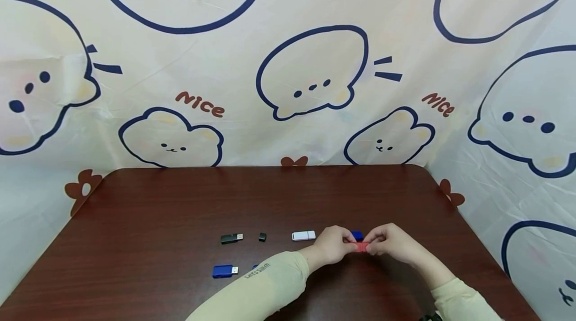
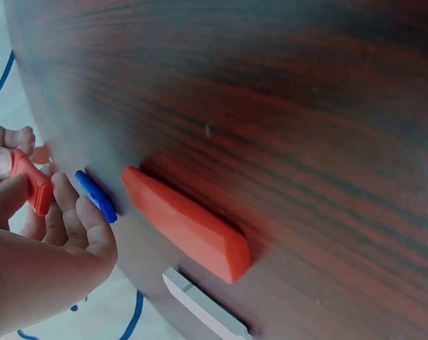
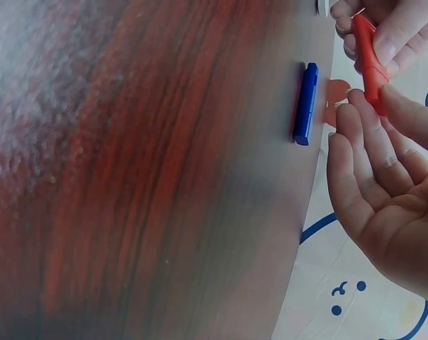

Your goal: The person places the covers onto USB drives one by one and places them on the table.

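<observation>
My left hand (image 1: 332, 245) and right hand (image 1: 396, 245) meet over the right part of the table, pinching opposite ends of a red USB stick (image 1: 362, 247). No metal plug shows on this stick (image 3: 370, 64) in the right wrist view. Just behind the fingers lies a blue USB stick (image 1: 357, 236), partly covered in the head view; the right wrist view shows this blue stick (image 3: 306, 105) whole. Left of my left hand is a white USB stick (image 1: 303, 235). Another red, smooth, long piece (image 2: 189, 223) rests on the table in the left wrist view, hidden in the head view.
Farther left lie a black USB stick (image 1: 230, 238) with its plug bare and a small black cap (image 1: 262, 237). Nearer is a blue USB stick (image 1: 223, 271), plug showing. A small blue piece (image 1: 254, 266) peeks from behind my left sleeve. A printed curtain (image 1: 243, 71) hangs behind the table.
</observation>
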The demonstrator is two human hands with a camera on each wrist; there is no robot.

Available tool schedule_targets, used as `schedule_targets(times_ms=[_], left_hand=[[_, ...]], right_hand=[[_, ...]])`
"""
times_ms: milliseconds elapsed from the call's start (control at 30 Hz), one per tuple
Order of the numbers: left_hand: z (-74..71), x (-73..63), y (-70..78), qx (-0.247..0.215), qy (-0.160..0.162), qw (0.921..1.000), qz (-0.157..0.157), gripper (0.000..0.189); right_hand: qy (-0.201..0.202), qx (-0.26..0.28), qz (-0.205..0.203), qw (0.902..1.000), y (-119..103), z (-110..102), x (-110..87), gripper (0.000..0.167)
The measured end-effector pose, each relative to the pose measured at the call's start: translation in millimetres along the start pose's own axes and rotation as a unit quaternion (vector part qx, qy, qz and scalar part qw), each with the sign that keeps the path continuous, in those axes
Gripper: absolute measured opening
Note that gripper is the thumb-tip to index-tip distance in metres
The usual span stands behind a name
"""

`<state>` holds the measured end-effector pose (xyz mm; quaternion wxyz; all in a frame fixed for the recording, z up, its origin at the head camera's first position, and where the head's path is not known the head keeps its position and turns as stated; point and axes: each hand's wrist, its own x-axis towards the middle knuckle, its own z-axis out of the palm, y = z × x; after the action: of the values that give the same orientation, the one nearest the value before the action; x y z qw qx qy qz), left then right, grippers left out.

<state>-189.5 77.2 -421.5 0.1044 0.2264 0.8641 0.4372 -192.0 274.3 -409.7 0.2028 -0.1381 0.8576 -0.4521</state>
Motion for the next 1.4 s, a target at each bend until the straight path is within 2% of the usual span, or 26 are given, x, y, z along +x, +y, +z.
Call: schedule_targets(times_ms=[167, 433, 733, 1200, 1400], left_hand=[[-0.7, 0.0, 2.8, -0.007, -0.001, 0.9997, -0.022, 0.011], [1.6, 1.7, -0.1, -0.017, -0.004, 0.9995, -0.026, 0.011], [-0.4, -1.4, 4.3, -0.032, 0.000, 0.9990, -0.031, 0.011], [-0.2, -0.3, 4.6, -0.004, 0.010, 0.9998, -0.016, 0.009], [1.2, -0.4, 2.7, -0.011, 0.019, 0.9996, -0.016, 0.008]], right_hand=[[0.004, -0.005, -0.005, 1.0000, -0.6, -0.3, 0.2, 0.019], [0.008, -0.002, -0.007, 0.9999, -3.8, -0.2, 0.0, 0.019], [0.009, -0.007, -0.005, 0.9999, -2.7, 0.0, 0.5, 0.017], [0.010, -0.017, -0.007, 0.9998, -7.8, 2.2, 1.2, 0.015], [0.014, -0.015, -0.004, 0.9998, -8.3, 4.1, 2.1, 0.015]])
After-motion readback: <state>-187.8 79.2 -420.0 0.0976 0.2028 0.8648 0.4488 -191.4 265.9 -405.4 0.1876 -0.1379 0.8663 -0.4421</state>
